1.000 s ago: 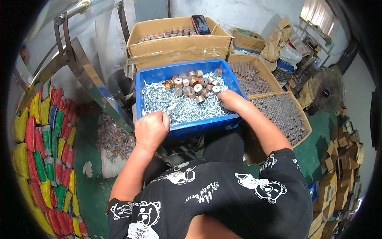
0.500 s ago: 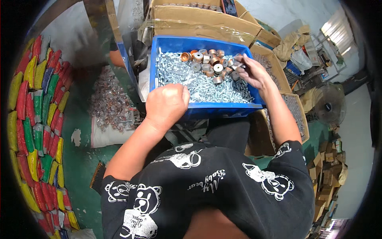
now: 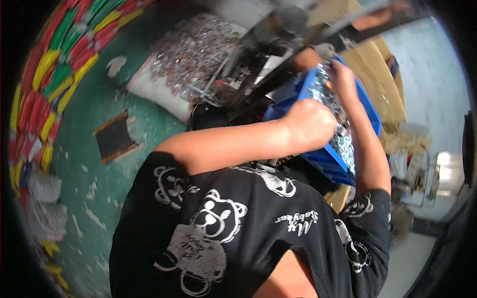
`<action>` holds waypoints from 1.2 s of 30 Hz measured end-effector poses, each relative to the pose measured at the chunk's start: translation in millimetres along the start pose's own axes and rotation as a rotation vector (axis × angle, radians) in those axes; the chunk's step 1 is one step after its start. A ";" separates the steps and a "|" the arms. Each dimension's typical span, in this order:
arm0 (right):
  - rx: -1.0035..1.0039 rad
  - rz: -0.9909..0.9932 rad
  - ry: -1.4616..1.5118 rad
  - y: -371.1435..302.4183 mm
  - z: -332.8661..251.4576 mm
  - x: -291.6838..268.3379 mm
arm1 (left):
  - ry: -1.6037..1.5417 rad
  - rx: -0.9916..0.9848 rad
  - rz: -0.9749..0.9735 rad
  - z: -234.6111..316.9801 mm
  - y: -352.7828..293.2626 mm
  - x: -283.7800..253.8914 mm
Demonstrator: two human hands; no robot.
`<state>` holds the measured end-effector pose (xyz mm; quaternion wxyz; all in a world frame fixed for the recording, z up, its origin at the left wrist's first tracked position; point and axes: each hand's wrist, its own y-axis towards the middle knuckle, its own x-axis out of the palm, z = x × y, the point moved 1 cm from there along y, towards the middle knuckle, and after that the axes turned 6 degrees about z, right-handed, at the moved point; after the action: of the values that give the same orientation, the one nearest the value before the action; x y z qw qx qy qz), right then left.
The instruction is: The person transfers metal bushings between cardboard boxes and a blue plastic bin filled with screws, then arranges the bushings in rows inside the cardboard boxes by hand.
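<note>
One blue bin [image 3: 329, 165] beneath left hand [image 3: 310, 124]

On your left, the green floor [image 3: 79, 159] shows pale scuffs [image 3: 95, 217] beside stacked red, yellow and green bags [image 3: 37, 111]. To your right stands a pale bluish wall [image 3: 432, 84], with a bright, blurred window-like panel [image 3: 449, 171].

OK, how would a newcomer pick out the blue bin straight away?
Find the black shirt printed with white bears, then look above it, right of the picture's centre. There, where the left hand and right hand are, is the blue bin, holding silvery metal pieces. Its blue colour sets it apart from the brown cardboard to its right.
</note>
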<state>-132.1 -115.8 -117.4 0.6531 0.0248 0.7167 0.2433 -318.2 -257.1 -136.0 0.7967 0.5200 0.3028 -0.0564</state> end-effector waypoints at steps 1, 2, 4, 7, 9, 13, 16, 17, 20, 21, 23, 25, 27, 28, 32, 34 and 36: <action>0.050 0.085 -0.023 0.3 3.7 -0.8 | -0.011 -0.034 -0.022 1.9 2.3 0.2; 0.066 0.123 0.080 -1.9 -12.5 -2.8 | -0.045 -0.106 -0.009 -0.1 -3.6 1.7; 0.125 0.178 0.290 -0.5 -35.2 -26.5 | -0.040 -0.143 -0.004 -2.3 -10.3 -0.7; 0.284 0.105 0.498 15.3 -61.8 -43.2 | -0.034 -0.053 0.017 -2.3 -9.8 -3.0; 0.337 0.058 0.475 36.3 -79.0 -45.8 | -0.017 -0.073 -0.062 -2.7 -5.6 -1.4; 0.375 -0.066 0.685 84.7 -101.1 -34.8 | -0.019 -0.128 -0.040 -0.4 0.7 -9.2; 0.216 0.027 0.912 86.0 -61.4 -24.8 | -0.035 -0.165 -0.051 7.6 9.2 -6.8; 0.185 0.022 1.109 81.0 -63.3 -25.6 | -0.034 -0.150 -0.062 7.2 8.0 -7.5; 0.201 -0.040 1.097 16.0 -35.4 -51.5 | 0.034 -0.182 -0.086 4.3 5.9 -7.5; 0.267 -0.060 1.090 -8.7 -25.3 -63.0 | 0.067 -0.187 -0.080 3.4 4.4 -10.3; 0.321 0.011 0.958 -70.5 19.6 -90.4 | 0.115 -0.197 -0.128 11.7 14.2 -10.2; 0.447 0.070 0.896 -134.8 67.4 -116.7 | 0.143 -0.202 -0.148 13.3 15.1 -5.8; 0.605 0.202 0.834 -211.0 112.4 -145.7 | 0.155 -0.217 -0.173 18.6 20.1 -2.5; 0.692 0.264 0.849 -245.9 133.4 -154.5 | 0.201 -0.237 -0.209 17.7 18.5 -5.3; 1.130 0.548 0.591 -405.9 197.9 -177.2 | 0.269 -0.309 -0.284 26.4 21.4 -10.6; 1.339 0.536 0.483 -479.9 212.0 -177.6 | 0.230 -0.278 -0.270 24.3 20.0 -4.6; 1.442 0.543 0.455 -519.1 211.6 -165.7 | 0.204 -0.241 -0.241 26.4 19.5 -0.8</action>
<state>239.2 -564.5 -168.1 0.2324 0.5638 0.7818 -0.1302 -299.7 -271.2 -112.8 0.8058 0.3839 0.4467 -0.0614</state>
